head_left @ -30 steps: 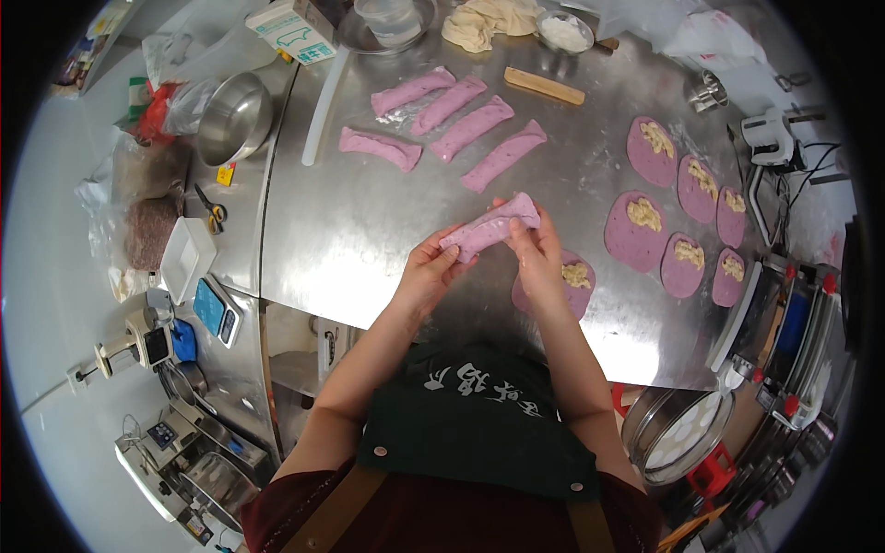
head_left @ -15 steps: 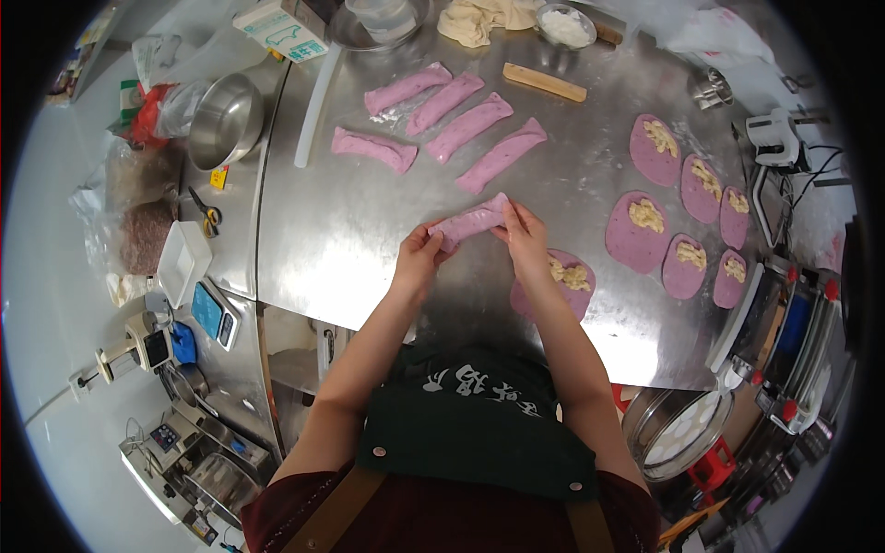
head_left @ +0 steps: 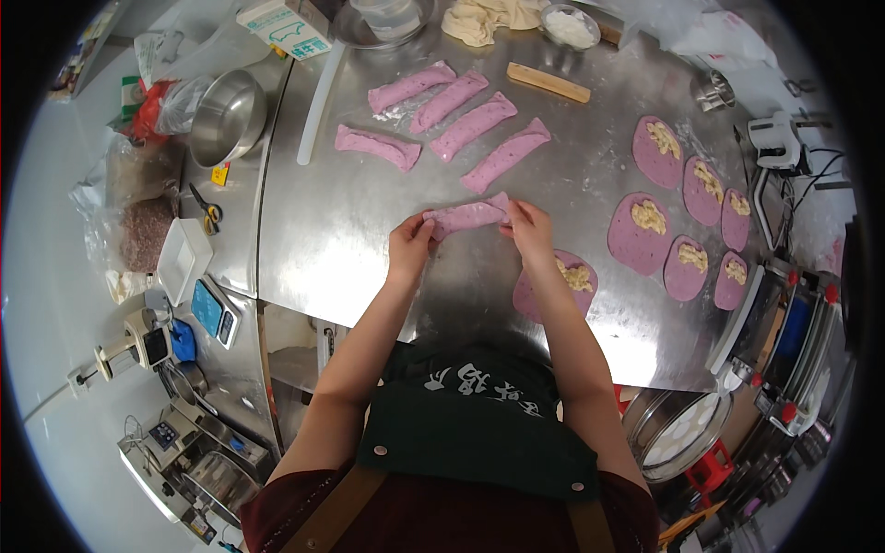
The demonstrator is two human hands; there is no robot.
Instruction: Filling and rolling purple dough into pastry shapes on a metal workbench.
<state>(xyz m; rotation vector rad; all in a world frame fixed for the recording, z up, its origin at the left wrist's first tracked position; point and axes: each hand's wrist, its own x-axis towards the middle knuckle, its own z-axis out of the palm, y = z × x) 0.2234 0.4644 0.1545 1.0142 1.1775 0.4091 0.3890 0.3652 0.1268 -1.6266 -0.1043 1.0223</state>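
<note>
A rolled piece of pink dough (head_left: 468, 216) stretches between my hands over the steel table. My left hand (head_left: 411, 247) pinches its left end, and my right hand (head_left: 528, 230) grips the right end between thumb and fingers. Beyond it lie several finished-looking pink dough rolls (head_left: 472, 126), most of them slanting the same way. Close by my right forearm, partly hidden under it, is a flat dough round (head_left: 576, 284) topped with a pale yellow filling. More flat dough pieces (head_left: 638, 233) with the same filling are spread at the right.
Along the table's (head_left: 341, 249) far side are a wooden stick (head_left: 548, 82), a bowl of white flour (head_left: 571, 28), a cloth (head_left: 489, 20) and a carton (head_left: 284, 28). Leftward stand a steel bowl (head_left: 229, 120), scissors (head_left: 208, 210), a white tray (head_left: 183, 262) and a scale (head_left: 215, 311).
The held dough roll looks longer and straighter. My hands have moved slightly apart, toward its two ends. The other dough pieces stay where they were.
</note>
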